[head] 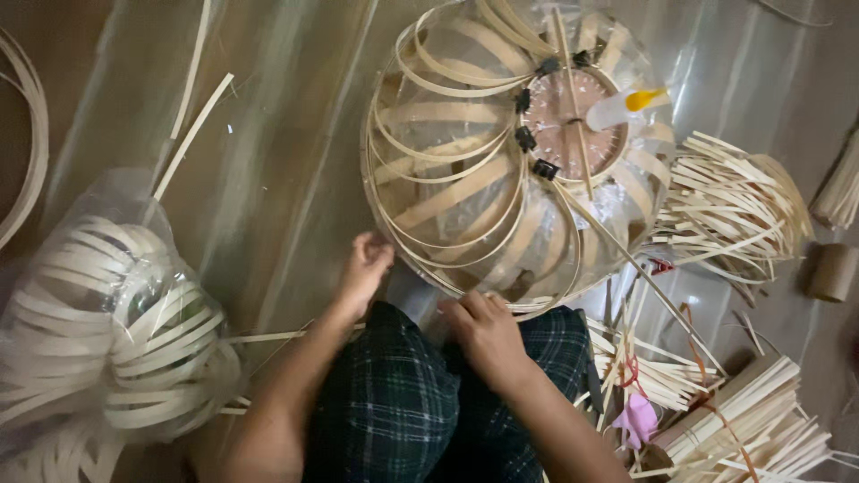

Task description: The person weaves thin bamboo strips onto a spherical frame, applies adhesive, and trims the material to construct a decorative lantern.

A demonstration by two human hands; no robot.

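On the floor, both the left hand (pixel 362 268) and right hand (pixel 483 326) pinch the lower rim of the round, pale woven bamboo-strip lantern frame (pixel 456 179), seemingly light, springy, fragile.

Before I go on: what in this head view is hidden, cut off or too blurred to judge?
- Left hand: fingertips curl under the bamboo-strip sphere; grip unclear.
- Right hand: fingers lie on the sphere's lower rim, motion-blurred; hold unclear.
- Wrapped strip bundle: cut off by the left and bottom edges, blurred by plastic.
- Glue bottle: blurred; contents unreadable.
- Sphere's far side: hidden behind its strips.
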